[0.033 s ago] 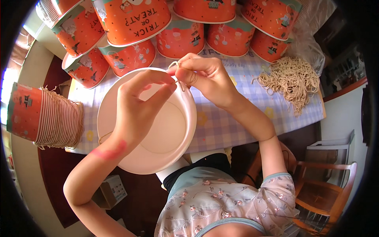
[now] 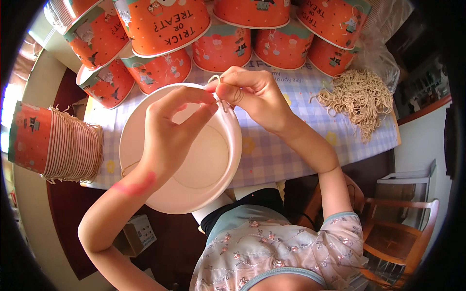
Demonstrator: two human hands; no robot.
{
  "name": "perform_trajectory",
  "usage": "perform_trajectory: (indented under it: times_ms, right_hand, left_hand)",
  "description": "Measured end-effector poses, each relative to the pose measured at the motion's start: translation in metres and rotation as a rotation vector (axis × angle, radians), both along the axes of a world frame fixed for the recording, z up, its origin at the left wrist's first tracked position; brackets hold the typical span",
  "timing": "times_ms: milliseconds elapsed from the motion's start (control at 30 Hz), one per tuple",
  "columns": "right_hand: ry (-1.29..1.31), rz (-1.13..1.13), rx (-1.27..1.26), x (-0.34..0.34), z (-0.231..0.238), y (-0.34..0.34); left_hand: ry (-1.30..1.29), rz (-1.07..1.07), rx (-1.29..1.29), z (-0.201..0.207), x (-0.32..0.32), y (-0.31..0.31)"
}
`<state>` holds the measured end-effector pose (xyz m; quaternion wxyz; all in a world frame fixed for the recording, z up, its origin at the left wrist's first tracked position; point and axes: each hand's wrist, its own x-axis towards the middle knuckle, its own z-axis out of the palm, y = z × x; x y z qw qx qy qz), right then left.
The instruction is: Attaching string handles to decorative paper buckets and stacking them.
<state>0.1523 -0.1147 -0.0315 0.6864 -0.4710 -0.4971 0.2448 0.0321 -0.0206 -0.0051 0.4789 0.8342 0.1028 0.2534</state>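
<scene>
A white-lined paper bucket (image 2: pixel 234 145) sits tilted at the table's front edge, its open mouth facing me. At its far right rim, my right hand (image 2: pixel 257 99) pinches a thin beige cord (image 2: pixel 215 77) that bends into a small loop above the fingers. My left hand (image 2: pixel 167 126) reaches across the opening, thumb and forefinger pressed together at the same cord beside the rim. A short end of cord hangs against the rim under my right thumb. Another bit of cord (image 2: pixel 129 168) shows at the bucket's left side, partly hidden by my left wrist.
Orange printed buckets (image 2: pixel 167 29) stand upside down in stacked rows along the back. At left lies a nested stack of buckets (image 2: pixel 73 143) with cord handles. A tangled cord pile (image 2: pixel 361 99) rests on the checked tablecloth (image 2: pixel 286 150) at right, near clear plastic. A wooden chair (image 2: pixel 393 233) stands lower right.
</scene>
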Motion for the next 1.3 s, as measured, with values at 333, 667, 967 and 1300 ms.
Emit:
perform_trajectory:
  times_ms: [333, 667, 967, 1300]
  right_hand:
    - [0.039, -0.009, -0.068, 0.002, 0.001, -0.002]
    - [0.031, -0.011, -0.061, 0.003, 0.006, -0.004]
    - [-0.003, -0.067, -0.023, 0.002, 0.004, -0.005]
    - [0.012, -0.041, -0.044, 0.003, 0.006, -0.007]
  left_hand:
    - [0.013, -0.128, -0.241, -0.002, 0.005, -0.002]
    - [0.078, -0.139, -0.136, -0.005, 0.009, -0.001]
    - [0.126, -0.122, -0.021, -0.002, 0.011, -0.005]
    - [0.085, -0.125, -0.039, -0.002, 0.007, -0.003]
